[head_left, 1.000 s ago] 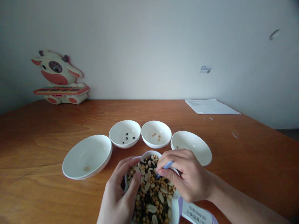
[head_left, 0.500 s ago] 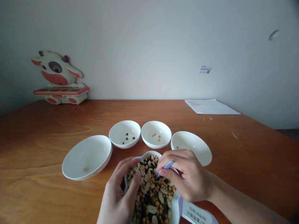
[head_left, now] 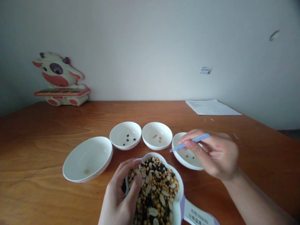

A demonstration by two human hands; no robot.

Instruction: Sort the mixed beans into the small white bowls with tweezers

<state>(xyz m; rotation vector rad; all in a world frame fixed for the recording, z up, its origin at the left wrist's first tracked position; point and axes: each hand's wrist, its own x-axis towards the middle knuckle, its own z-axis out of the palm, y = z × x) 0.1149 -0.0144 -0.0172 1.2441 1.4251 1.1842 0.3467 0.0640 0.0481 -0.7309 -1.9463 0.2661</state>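
Two bare hands, four white bowls (head_left: 122,132), one pair of tweezers (head_left: 199,137) and one handled dish (head_left: 179,182) are on or above a brown wooden worktop (head_left: 35,150). The bowls stand in an arc beyond the dish, the two middle ones farthest off. The left bowl (head_left: 79,153) has one pale patch at its bottom, possibly a peanut, too blurred to be sure. The middle-left bowl contains four black beans (head_left: 127,140); the middle-right bowl (head_left: 156,129) about four tan pieces (head_left: 160,141); the right bowl (head_left: 185,162), partly covered, shows two small brown beans (head_left: 187,156).

The dish is at the near centre, white with purple edging and a scalloped outline, its labelled handle (head_left: 198,215) pointing near right. It is full of mixed peanuts (head_left: 153,212), round yellow soybeans and black beans. The left hand (head_left: 122,190) grips its left edge, thumb over the rim.

The right hand (head_left: 215,153) pinches the slim, light blue tweezers above the right bowl, tips pointing left, past that bowl's left rim.

At far left sits one cow-shaped toy keyboard (head_left: 61,92); at far right, white paper (head_left: 212,107). One printed label (head_left: 206,70) is on the pale wall (head_left: 140,50).
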